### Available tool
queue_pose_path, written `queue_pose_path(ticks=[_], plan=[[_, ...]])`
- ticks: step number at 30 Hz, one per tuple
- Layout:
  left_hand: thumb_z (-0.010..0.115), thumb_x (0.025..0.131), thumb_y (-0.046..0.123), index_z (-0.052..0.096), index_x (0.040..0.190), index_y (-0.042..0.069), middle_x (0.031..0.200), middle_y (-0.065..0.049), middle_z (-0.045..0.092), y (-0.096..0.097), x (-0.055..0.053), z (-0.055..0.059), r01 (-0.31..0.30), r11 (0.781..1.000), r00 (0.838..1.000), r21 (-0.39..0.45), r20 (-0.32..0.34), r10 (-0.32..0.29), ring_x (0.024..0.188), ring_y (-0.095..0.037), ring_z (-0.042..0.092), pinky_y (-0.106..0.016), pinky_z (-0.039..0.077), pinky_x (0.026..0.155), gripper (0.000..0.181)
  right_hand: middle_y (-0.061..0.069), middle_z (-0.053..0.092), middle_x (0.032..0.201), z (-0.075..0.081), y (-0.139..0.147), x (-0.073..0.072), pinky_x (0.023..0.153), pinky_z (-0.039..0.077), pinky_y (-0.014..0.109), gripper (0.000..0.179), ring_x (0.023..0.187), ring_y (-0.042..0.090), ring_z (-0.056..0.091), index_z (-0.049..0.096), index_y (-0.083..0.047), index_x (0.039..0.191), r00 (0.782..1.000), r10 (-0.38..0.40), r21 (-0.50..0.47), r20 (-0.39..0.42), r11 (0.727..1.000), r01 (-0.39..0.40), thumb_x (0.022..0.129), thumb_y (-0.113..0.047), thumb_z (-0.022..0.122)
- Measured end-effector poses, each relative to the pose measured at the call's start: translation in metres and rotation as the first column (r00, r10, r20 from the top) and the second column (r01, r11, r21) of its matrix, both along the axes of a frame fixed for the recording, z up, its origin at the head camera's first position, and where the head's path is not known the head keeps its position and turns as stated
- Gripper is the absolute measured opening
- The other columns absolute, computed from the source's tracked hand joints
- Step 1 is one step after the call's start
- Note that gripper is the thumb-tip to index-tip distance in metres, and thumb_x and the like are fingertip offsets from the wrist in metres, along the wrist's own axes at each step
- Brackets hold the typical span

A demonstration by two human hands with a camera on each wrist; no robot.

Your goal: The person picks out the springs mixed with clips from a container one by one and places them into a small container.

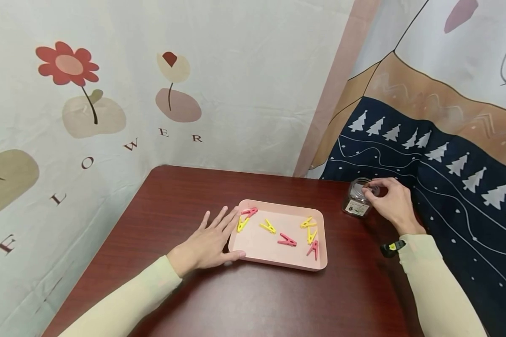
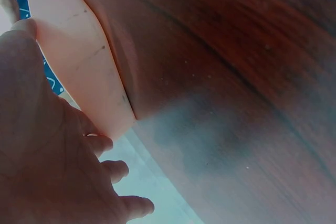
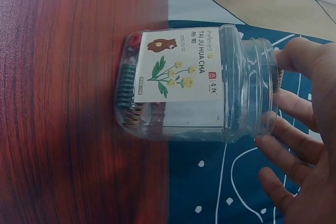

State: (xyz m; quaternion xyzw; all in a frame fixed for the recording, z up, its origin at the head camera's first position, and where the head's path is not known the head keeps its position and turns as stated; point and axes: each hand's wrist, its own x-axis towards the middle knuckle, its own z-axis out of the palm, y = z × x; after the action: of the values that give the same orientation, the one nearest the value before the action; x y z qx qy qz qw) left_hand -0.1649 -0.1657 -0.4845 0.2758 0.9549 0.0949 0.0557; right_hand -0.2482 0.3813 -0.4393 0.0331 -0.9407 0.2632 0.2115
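My left hand (image 1: 208, 243) rests with spread, straight fingers against the left rim of a pink tray (image 1: 278, 261). Its thumb touches the tray's near left corner. In the tray lie several small clips, among them a yellow clip (image 1: 268, 226) and a red clip (image 1: 287, 240). At the right, my right hand (image 1: 390, 203) is at the mouth of a clear labelled jar (image 3: 178, 114). Between thumb and index finger it pinches a small brown ribbed coil (image 3: 279, 74), partly hidden by the fingers. Through the jar's wall show a teal coil (image 3: 126, 86) and other coils at the bottom.
The dark red wooden table (image 1: 270, 299) carries the tray and the jar. A pale curtain with flower prints (image 1: 253, 93) hangs behind its far edge. To the right hangs a navy cloth with tree prints (image 1: 451, 201), close to the jar.
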Motion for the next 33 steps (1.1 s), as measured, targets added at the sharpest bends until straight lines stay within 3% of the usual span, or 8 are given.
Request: queue_pose_path(ticks=[4,12,33], plan=[[0.062,0.108,0.081,0.017,0.188,0.010,0.199,-0.009,0.014,0.0001,0.0000,0.0001,0.001,1.000,1.000,0.007,-0.002,-0.001,0.184,-0.044,0.017,-0.083,0.017,0.142,0.116,0.029,0.075,0.140,0.0001,0.0000,-0.0003,0.109,0.055,0.069,0.036,0.127,0.050,0.067,0.083,0.002,0.127,1.000,-0.005,-0.007,0.001,1.000,0.005,0.106,-0.028,0.083],[0.061,0.107,0.082,0.017,0.188,0.011,0.199,-0.008,0.014,0.0006,0.0000,-0.0002,0.000,1.000,1.000,-0.002,0.002,0.000,0.184,-0.044,0.017,-0.083,0.017,0.142,0.117,0.031,0.071,0.146,-0.0008,-0.0017,-0.0003,0.118,0.053,0.076,0.062,0.134,0.051,0.063,0.075,0.000,0.147,0.998,-0.026,-0.021,0.060,0.999,0.027,0.107,-0.046,0.083],[0.061,0.108,0.082,0.018,0.188,0.010,0.199,-0.008,0.014,0.0009,-0.0009,-0.0016,-0.002,1.000,1.000,0.006,0.000,0.002,0.184,-0.044,0.016,-0.083,0.017,0.142,0.116,0.030,0.068,0.150,-0.0076,-0.0035,0.0005,0.121,0.050,0.079,0.059,0.139,0.053,0.062,0.076,-0.002,0.146,1.000,-0.013,-0.019,0.026,1.000,0.013,0.106,-0.045,0.085]])
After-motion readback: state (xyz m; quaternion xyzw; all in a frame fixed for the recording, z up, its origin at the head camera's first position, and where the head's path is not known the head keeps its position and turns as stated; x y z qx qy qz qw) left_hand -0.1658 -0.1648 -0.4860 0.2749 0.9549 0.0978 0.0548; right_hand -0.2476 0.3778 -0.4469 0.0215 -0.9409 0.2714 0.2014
